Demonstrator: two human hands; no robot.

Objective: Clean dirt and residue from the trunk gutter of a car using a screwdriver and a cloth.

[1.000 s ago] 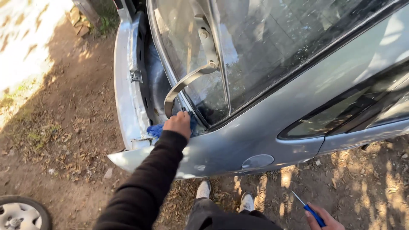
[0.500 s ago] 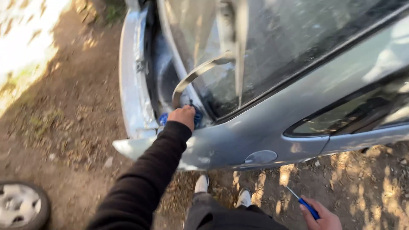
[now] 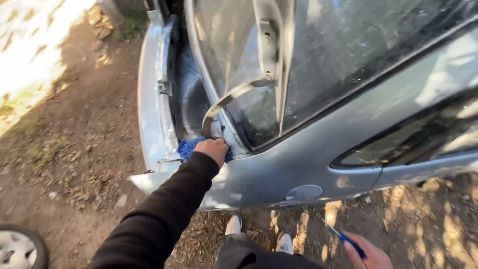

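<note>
One screwdriver (image 3: 343, 238) (blue handle) in right hand (image 3: 371, 255); tip up-left.

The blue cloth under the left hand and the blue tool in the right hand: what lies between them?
In the head view, the car's grey rear panel with its round fuel flap lies between the blue cloth and the blue tool.

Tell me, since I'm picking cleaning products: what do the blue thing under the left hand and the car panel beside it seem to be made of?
The blue mitt or cloth under the left hand looks like soft chenille microfibre: fuzzy, noodle-like tufts, matte. The car panel looks like painted sheet metal, silver-grey with a dull, dusty sheen and soft reflections. The rear window above it appears to be glass, filmed with dust.
</note>
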